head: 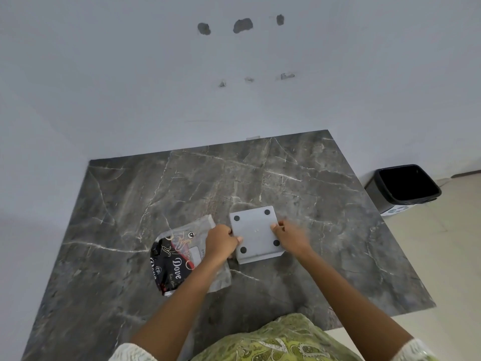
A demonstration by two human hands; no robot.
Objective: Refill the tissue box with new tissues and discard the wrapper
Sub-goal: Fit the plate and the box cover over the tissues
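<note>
Lying upside down on the table [130, 204], the box [256, 234] is gripped by both hands [221, 242] [290, 237]. The wrapper [177, 259], seemingly emptied, is overlapped by the left forearm.

tissue box [255, 234] upside down on table [130, 204] | left hand [221, 242], right hand [290, 237] grip its sides

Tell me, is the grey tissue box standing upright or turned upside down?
Upside down. The tissue box shows its flat base with four black rubber feet facing up, held between the left hand and right hand.

Left hand [221, 242] clasped, right hand [290, 237] — gripping
</note>
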